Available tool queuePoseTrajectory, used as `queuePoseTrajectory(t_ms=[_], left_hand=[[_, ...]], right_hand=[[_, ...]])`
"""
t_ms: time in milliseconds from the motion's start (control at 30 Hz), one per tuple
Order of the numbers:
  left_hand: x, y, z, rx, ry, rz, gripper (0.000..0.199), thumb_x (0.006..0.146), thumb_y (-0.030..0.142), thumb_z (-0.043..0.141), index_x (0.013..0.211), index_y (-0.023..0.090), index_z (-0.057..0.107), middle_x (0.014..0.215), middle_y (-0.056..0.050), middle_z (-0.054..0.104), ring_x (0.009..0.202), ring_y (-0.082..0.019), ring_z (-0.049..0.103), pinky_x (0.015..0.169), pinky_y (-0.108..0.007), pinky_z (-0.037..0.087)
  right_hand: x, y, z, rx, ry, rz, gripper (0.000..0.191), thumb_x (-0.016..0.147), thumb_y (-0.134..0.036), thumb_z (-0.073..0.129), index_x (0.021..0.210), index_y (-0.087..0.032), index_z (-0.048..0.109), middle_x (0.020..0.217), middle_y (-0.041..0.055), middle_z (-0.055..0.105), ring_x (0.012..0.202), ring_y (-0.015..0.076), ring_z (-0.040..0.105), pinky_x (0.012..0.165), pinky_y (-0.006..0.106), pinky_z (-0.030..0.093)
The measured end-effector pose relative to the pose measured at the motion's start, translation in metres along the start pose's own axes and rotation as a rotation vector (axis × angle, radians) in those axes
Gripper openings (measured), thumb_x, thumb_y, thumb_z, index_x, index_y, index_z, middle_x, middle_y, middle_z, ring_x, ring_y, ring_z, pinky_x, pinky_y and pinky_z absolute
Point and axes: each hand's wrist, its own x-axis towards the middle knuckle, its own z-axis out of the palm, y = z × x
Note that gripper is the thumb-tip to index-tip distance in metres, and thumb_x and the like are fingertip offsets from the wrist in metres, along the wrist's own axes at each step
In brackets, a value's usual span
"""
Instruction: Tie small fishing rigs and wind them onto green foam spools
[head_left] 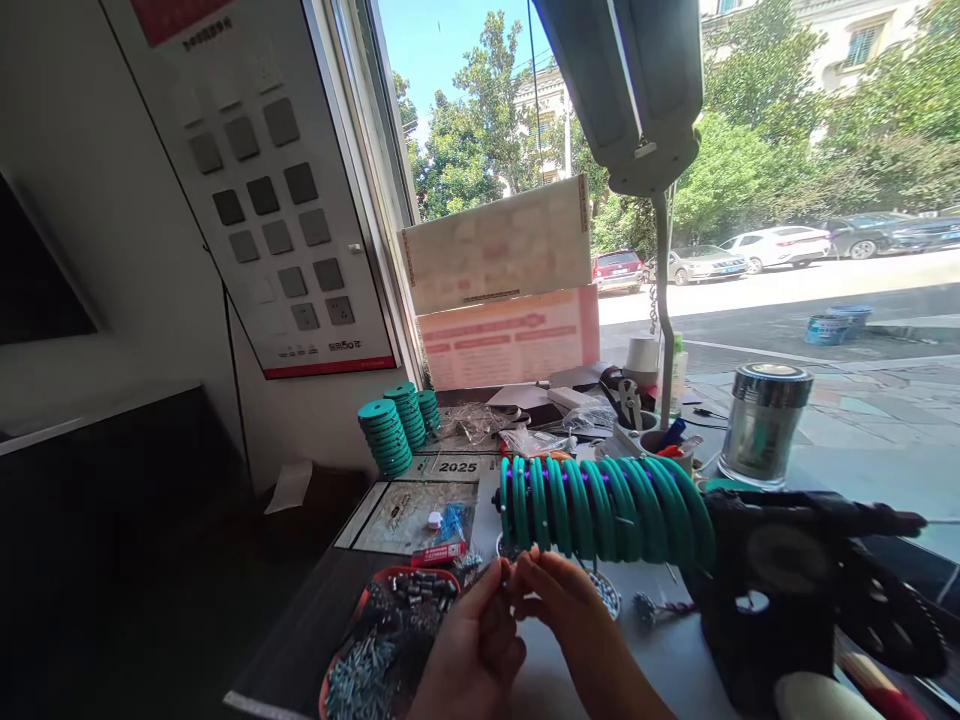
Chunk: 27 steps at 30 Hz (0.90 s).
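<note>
Head view, bench edge: the bench (296, 630) ends in a dark strip at left; a small part knocked that way could go over the side.
Green discs: stacked in columns (385, 440) toward the window; a hard bump could topple the tall ones.
Red-rimmed tray: its rim (324, 690) encloses heaped screws and dark metal pieces, right beside the left wrist; a dragging sleeve or forearm could tip or scatter them.
Red packet: lies (439, 555) just beyond the tray among loose bits, where a dropped piece would be hard to find.
Left hand: curled (480, 625), thumb and finger pinched; whether they hold anything cannot be told.
Right hand: fingertips meet the left's (559, 590); any piece between is too small to make out, and could slip from such a fine pinch.
Green rings: strung in a row (607, 510) just beyond the fingertips; a knuckle catching them could shift their spacing.
Bead dish: partly behind the right wrist (618, 600); a careless withdrawal could spill it.
Black stand: at the row's right end (772, 570); a shove could jolt the whole row.
</note>
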Motion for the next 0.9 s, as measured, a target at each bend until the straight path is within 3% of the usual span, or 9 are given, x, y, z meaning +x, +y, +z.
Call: queuePoseTrajectory(t_ms=[367, 533, 700, 900], left_hand=[[0.0, 0.001, 0.0, 0.043, 0.017, 0.015, 0.01, 0.073, 0.019, 0.058, 0.07, 0.01, 0.057, 0.056, 0.001, 0.06, 0.043, -0.005, 0.052, 0.034, -0.015, 0.028], [0.0, 0.0, 0.001, 0.081, 0.054, 0.06, 0.011, 0.07, 0.02, 0.061, 0.069, 0.011, 0.055, 0.059, -0.001, 0.06, 0.045, -0.006, 0.053, 0.034, -0.015, 0.025], [0.004, -0.001, -0.004, 0.079, 0.006, 0.103, 0.025, 0.057, 0.024, 0.072, 0.06, 0.014, 0.049, 0.046, 0.006, 0.048, 0.033, -0.002, 0.035, 0.033, -0.015, 0.018], [0.009, -0.004, -0.009, 0.099, -0.056, 0.113, 0.032, 0.055, 0.029, 0.073, 0.057, 0.016, 0.044, 0.038, 0.011, 0.028, 0.03, -0.001, 0.022, 0.034, -0.016, 0.014]], right_hand=[[0.002, 0.003, -0.001, 0.032, 0.012, 0.0, 0.037, 0.051, -0.046, 0.074, 0.049, -0.013, 0.058, 0.046, -0.0008, 0.053, 0.044, 0.0088, 0.046, 0.043, 0.02, 0.038], [0.003, 0.008, -0.002, -0.044, -0.011, -0.082, 0.038, 0.058, -0.049, 0.068, 0.05, -0.014, 0.054, 0.045, -0.0018, 0.05, 0.043, 0.0091, 0.045, 0.044, 0.022, 0.036], [0.003, 0.011, -0.005, -0.224, 0.011, -0.208, 0.039, 0.066, -0.051, 0.059, 0.049, -0.017, 0.049, 0.044, -0.0027, 0.046, 0.045, 0.0109, 0.043, 0.047, 0.024, 0.034], [0.0, 0.005, -0.005, -0.427, 0.047, -0.29, 0.041, 0.072, -0.05, 0.05, 0.046, -0.018, 0.046, 0.043, -0.0022, 0.044, 0.046, 0.0124, 0.042, 0.048, 0.026, 0.031]])
